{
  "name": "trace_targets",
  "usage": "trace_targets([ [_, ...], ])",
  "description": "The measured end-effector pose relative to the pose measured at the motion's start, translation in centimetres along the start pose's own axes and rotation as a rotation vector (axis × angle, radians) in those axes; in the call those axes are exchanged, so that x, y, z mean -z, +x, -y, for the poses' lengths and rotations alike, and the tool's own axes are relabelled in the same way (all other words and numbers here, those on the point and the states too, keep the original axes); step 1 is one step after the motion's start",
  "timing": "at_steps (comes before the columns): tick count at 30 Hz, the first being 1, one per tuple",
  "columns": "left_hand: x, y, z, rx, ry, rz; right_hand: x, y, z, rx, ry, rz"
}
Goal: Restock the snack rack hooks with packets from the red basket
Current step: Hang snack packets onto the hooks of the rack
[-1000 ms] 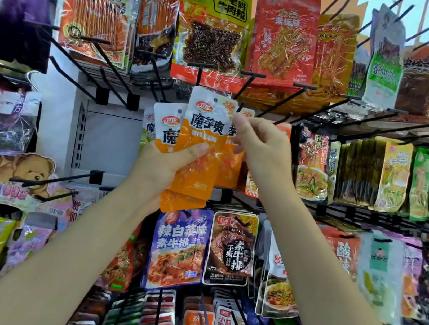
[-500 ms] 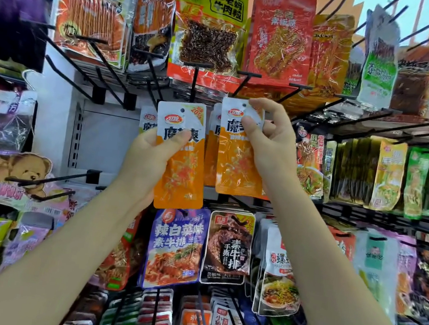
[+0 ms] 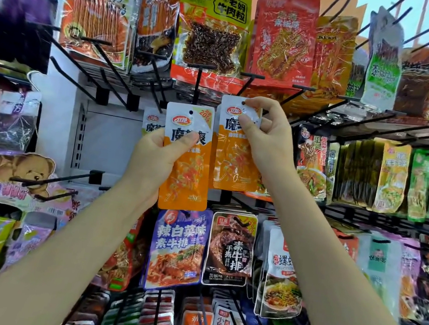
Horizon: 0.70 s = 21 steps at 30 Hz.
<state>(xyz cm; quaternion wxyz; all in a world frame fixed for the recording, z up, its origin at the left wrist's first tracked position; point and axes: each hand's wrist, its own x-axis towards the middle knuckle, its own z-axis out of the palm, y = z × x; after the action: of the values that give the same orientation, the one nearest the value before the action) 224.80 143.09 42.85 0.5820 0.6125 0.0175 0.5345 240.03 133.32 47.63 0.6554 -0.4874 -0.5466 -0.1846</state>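
Nearest, my left hand [image 3: 152,158] grips an orange packet [image 3: 186,163], thumb across its front, held upright before the rack. Just beside it, my right hand [image 3: 267,139] pinches a second orange packet [image 3: 233,162] at its white top corner, close under a black hook [image 3: 247,83]. Behind hang matching packets [image 3: 152,122]; above, a yellow-green packet [image 3: 213,23].

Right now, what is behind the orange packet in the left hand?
Behind the orange packet in the left hand, another matching packet peeks out at its left edge. Anything further back, including its hook, is covered.
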Motion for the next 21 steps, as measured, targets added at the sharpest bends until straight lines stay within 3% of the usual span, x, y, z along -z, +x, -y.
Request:
trace_targets([
  [9, -0.3, -0.2, 0.0, 0.011, 0.001, -0.004, -0.1, 0.3, -0.3, -0.097, -0.066, 0.049],
  [12, -0.2, -0.1, 0.2, 0.005, 0.020, -0.007, -0.1, 0.3, -0.6, -0.094, -0.287, 0.067],
  [14, 0.0, 0.1, 0.3, 0.004, 0.032, -0.011, 0.3, -0.3, -0.4, 0.012, -0.415, -0.037],
  [17, -0.4, 0.4, 0.3, 0.014, 0.040, -0.011, 1.2, -1.2, 0.3, 0.020, -0.238, -0.098],
  [21, -2.1, 0.8, 0.0, -0.014, 0.137, 0.080, 0.7, -2.0, 1.4, -0.123, -0.022, 0.148],
])
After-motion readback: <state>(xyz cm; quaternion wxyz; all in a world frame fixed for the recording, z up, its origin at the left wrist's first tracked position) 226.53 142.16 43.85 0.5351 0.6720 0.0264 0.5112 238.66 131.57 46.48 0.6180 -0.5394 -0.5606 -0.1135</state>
